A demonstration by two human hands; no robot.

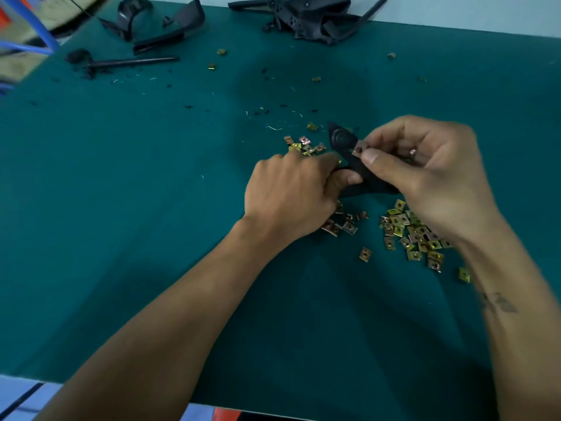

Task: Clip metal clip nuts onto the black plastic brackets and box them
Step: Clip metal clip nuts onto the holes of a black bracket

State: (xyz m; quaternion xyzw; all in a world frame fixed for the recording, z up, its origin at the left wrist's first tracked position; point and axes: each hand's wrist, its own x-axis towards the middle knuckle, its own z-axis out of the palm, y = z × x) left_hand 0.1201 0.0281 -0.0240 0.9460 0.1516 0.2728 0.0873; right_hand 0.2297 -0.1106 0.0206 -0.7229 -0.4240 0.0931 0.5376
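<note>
A: Start near. What lies closest to the person?

B: Loose clip nuts (409, 230) on the green mat (151, 192), a heap under the right wrist, and a smaller group (341, 223) by the left wrist. No box in view.

A: And the hands?

B: Left hand (288, 196) has fingers curled round the lower end of the black bracket (355, 165), thumb on top; it holds the part just above the mat. Right hand (425, 174) pinches one clip nut (359, 148) between thumb and forefinger, other fingers curled behind.

A: Which way does the bracket run?

B: Long axis goes from near-right to far-left approx., with the round end (341, 138) pointing away from the person. The nut touches the bracket's right edge, just below that round end. So the nut is on the right-hand side of the part, and I judge the push must go leftward, across the axis, while the left hand resists.

A: Is it seated?

B: Cannot tell, the thumb covers part of it.

A: Farther?

B: Another small group of nuts (303, 144) beyond the left knuckles, a few stray ones, black shavings, then more black plastic parts (303, 16) at the far edge.
</note>
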